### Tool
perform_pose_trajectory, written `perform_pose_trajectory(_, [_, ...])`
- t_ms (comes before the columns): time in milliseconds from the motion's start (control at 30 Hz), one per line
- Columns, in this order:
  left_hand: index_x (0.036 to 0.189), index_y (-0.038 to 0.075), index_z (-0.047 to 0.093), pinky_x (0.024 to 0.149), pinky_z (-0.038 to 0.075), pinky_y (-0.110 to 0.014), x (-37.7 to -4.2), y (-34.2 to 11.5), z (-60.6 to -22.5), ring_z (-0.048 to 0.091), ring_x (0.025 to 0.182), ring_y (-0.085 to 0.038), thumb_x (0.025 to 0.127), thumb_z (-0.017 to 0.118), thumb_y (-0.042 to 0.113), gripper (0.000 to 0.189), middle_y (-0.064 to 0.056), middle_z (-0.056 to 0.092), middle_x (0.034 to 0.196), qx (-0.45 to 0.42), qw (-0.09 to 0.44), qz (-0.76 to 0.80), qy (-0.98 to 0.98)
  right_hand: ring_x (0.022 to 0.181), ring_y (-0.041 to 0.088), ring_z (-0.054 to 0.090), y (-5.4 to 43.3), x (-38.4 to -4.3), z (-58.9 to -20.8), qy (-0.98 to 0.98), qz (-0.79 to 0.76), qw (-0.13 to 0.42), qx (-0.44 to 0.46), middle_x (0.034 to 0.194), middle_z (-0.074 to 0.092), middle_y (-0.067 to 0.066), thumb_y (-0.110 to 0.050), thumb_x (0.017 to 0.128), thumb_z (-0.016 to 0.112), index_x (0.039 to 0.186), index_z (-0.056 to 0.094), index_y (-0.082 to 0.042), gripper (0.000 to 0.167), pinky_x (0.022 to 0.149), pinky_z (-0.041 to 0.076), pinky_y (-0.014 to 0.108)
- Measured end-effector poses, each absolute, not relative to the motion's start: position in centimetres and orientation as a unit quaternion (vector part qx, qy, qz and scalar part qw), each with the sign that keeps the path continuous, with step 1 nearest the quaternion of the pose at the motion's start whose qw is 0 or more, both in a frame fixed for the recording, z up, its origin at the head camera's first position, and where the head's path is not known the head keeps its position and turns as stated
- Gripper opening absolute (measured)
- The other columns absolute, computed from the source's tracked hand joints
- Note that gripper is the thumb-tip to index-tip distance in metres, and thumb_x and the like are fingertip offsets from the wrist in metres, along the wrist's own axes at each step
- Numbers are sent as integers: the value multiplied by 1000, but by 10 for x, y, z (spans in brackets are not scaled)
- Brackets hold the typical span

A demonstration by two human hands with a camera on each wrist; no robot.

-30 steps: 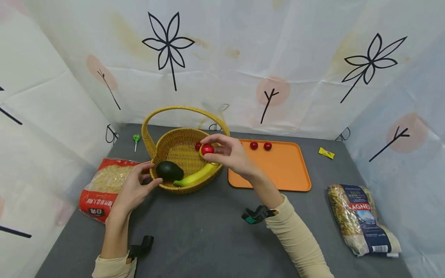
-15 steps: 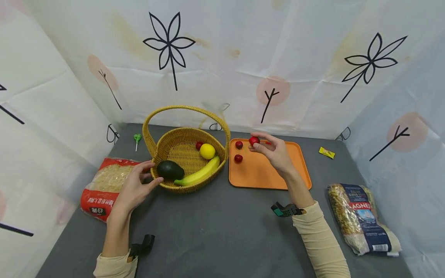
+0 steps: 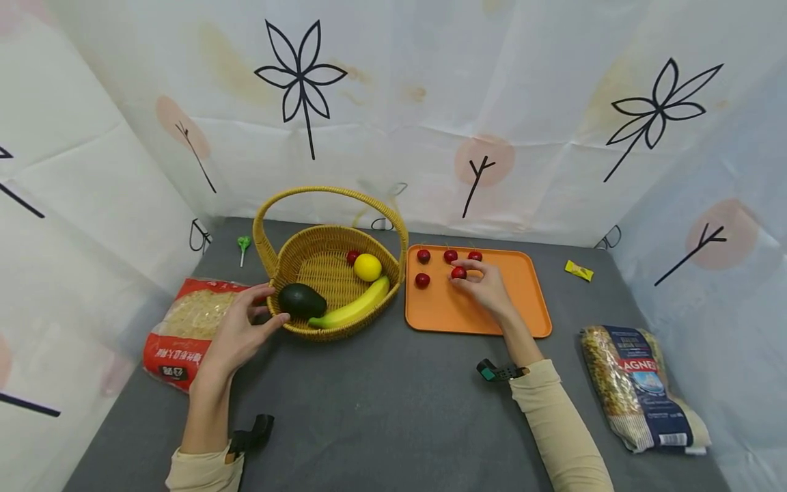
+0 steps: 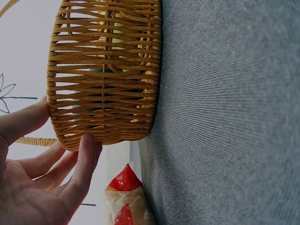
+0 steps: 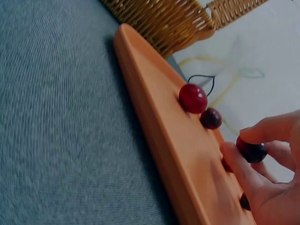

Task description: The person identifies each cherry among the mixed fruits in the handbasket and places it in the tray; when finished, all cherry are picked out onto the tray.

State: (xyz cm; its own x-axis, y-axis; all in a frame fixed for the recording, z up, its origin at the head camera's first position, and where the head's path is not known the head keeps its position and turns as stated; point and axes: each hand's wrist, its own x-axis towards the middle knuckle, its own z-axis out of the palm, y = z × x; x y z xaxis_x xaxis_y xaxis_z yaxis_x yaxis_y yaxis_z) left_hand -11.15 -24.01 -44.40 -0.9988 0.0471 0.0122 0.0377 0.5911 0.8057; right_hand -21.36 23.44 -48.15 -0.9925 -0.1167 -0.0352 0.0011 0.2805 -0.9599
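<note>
My right hand [image 3: 486,290] pinches a dark red cherry [image 3: 458,272] between thumb and fingers, over the orange tray [image 3: 516,301]. Several cherries lie around it on the tray, one of them a cherry [image 3: 422,281] at the left side. In the right wrist view the pinched cherry [image 5: 251,150] is plain. My left hand [image 3: 240,328] touches the outer left side of the wicker basket [image 3: 335,333] with thumb and fingertips, the fingers only slightly bent. The basket contains an avocado [image 3: 302,301], a banana [image 3: 353,307], a yellow lemon [image 3: 367,267] and one cherry [image 3: 352,257].
A red-and-clear bag of pasta [image 3: 184,331] lies beside my left forearm. At the far left is a green lollipop [image 3: 244,243]. On the right are a yellow wrapped candy [image 3: 578,270] and a blue-labelled bag [image 3: 642,389]. Patterned white curtains [image 3: 381,123] border the grey table.
My right hand has moved from above the basket to the right, still pinching a cherry, and lowered it toward the tray's near middle. My left hand stays at the basket.
</note>
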Motion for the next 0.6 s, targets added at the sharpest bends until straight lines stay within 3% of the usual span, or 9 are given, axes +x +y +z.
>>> perform_pose_trajectory(167, [157, -3, 47, 112, 52, -67, -111, -240, -443, 57, 138, -52, 103, 77, 21, 67, -29, 42, 164, 20, 9, 454, 891, 134, 42, 69, 235, -216, -488, 820, -568, 57, -27, 152, 59, 30, -5, 104, 71, 149, 62, 2, 47, 89, 58, 10])
perform_pose_trajectory(400, [157, -3, 48, 110, 54, -66, -111, -239, -443, 59, 136, -52, 103, 77, 20, 66, -29, 44, 163, 23, 5, 448, 894, 120, 39, 72, 231, -220, -492, 871, -488, 29, -45, 133, 72, 25, -15, 98, 83, 134, 70, 0, 41, 87, 54, 15])
perform_pose_trajectory(600, [156, -4, 48, 105, 58, -61, -111, -240, -443, 61, 136, -53, 103, 76, 21, 65, -29, 47, 160, 30, 6, 452, 891, 110, 35, 70, 228, -221, -493, 895, -443, 15, -61, 125, 74, 22, -16, 96, 84, 128, 72, 1, 39, 94, 56, 33])
